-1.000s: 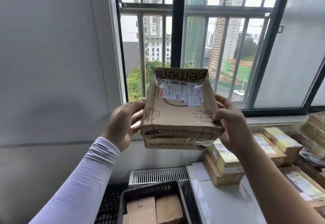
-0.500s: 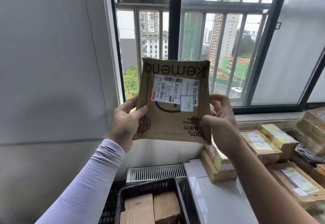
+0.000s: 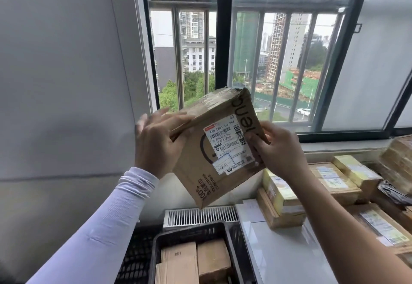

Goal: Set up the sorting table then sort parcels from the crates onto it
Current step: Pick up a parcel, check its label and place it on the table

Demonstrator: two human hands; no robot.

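Parcel: brown cardboard box (image 3: 214, 148) with white label, tilted, held before the barred window (image 3: 245, 49).
Left hand (image 3: 156, 143): fingers straight, pressing the box's left side.
Right hand (image 3: 278, 150): grip pinching its right edge.

Bare table (image 3: 285, 252) front lies open; stacked parcels (image 3: 334, 179) crowd its back

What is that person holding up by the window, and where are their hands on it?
A brown cardboard parcel, tilted. The right hand grips its right edge beside the shipping label; the left hand rests on its left side, fingers fairly straight.
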